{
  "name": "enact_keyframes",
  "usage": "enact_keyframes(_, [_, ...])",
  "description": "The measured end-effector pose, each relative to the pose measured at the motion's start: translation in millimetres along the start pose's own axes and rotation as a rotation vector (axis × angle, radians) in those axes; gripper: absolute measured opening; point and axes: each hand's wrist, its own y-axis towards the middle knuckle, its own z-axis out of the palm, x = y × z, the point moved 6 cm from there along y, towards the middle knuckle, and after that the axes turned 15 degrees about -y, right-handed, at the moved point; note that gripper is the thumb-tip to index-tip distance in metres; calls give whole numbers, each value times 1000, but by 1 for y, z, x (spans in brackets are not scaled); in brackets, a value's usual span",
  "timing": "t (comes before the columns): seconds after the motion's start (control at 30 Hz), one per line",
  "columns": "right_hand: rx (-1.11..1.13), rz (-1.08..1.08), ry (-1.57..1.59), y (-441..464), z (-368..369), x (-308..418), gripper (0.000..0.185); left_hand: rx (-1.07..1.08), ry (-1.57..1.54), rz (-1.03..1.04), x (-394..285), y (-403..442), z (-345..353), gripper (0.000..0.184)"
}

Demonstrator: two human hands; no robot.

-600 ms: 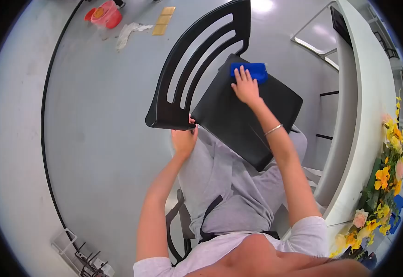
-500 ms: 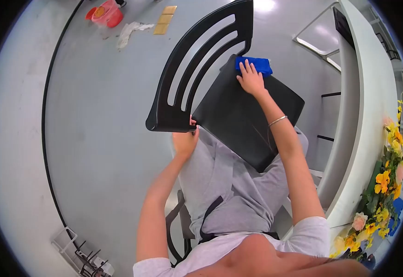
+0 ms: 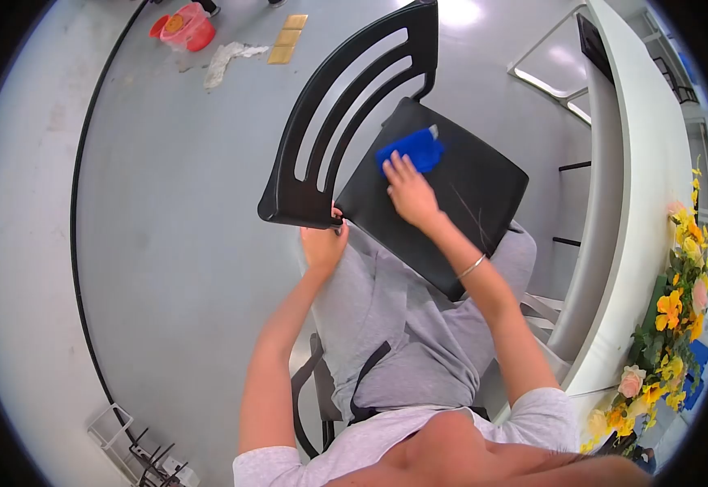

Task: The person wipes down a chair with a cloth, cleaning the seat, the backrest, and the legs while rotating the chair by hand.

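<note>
A black chair (image 3: pixel 443 203) with a slatted backrest (image 3: pixel 305 203) stands in front of my knees, its seat turned at an angle. My right hand (image 3: pixel 411 193) presses on a blue cloth (image 3: pixel 419 151) on the seat, toward the backrest side. The fingers rest over the cloth's near edge, and the palm is low over the seat. At the lower corner of the backrest, my left hand (image 3: pixel 323 243) is closed around the chair where back and seat meet. Part of those fingers is hidden behind the frame. Thin pale marks show on the seat to the right of my right hand.
A white table (image 3: pixel 638 203) with yellow and pink flowers (image 3: pixel 671 312) runs along the right. On the floor at the upper left are a pink bucket (image 3: pixel 200 34), a white rag (image 3: pixel 222 61) and yellow tiles (image 3: pixel 287 39). A person's feet (image 3: pixel 212 10) show near the bucket.
My right hand has slid the blue cloth from the seat's far corner toward me and to the left. My left hand stays at the backrest corner. Feet have come into view near the bucket.
</note>
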Motion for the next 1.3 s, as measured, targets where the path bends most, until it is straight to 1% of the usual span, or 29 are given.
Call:
enact_keyframes(0.1, [56, -72, 127, -42, 2, 64, 62, 9, 20, 10, -3, 1, -1, 44])
enact_keyframes(0.2, [63, -136, 70, -71, -8, 113, 64, -58, 69, 58, -10, 0, -5, 41])
enact_keyframes(0.27, [113, -144, 55, -78, -5, 128, 66, 29, 33, -56, -5, 0, -1, 38])
enact_keyframes(0.37, [64, -106, 129, -76, -7, 125, 68, -4, 4, -33, -8, 0, -3, 35])
enact_keyframes(0.5, [85, -132, 186, -67, -10, 104, 70, -11, 25, -73, -11, 1, -1, 30])
enact_keyframes(0.57, [66, -120, 215, -59, -12, 92, 71, -43, 9, -68, -10, 1, -2, 31])
enact_keyframes(0.63, [76, -126, 185, -44, -8, 76, 70, -30, 25, -54, -8, 1, -2, 32])
enact_keyframes(0.67, [63, -115, 186, -35, -6, 66, 69, -13, 35, -36, -8, 1, -1, 38])
enact_keyframes(0.7, [51, -104, 187, -26, -5, 55, 68, -11, 39, -41, -7, 1, -1, 38])
enact_keyframes(0.77, [37, -54, 175, -7, -4, 29, 67, 2, 22, -59, -5, 1, 1, 38])
enact_keyframes(0.9, [-93, 40, 166, 35, 10, -32, 65, -25, 26, -45, -7, 2, -2, 37])
enact_keyframes(1.0, [-99, 123, 161, 64, 22, -73, 63, 3, 65, -53, -2, 2, 0, 37])
enact_keyframes(1.07, [-99, 151, 166, 80, 25, -95, 62, -10, -31, -50, 4, 1, 3, 39])
enact_keyframes(1.1, [-90, 178, 173, 86, 26, -103, 61, -8, -27, -49, 2, 1, 3, 39])
enact_keyframes(1.17, [-80, 208, 188, 92, 32, -107, 61, -15, -14, -51, 1, 1, 2, 40])
enact_keyframes(1.27, [-126, 216, 153, 89, 31, -100, 60, 2, -6, -67, 1, 0, 2, 41])
enact_keyframes(1.3, [-154, 251, 150, 90, 31, -97, 60, 3, -4, -69, 2, 1, 2, 41])
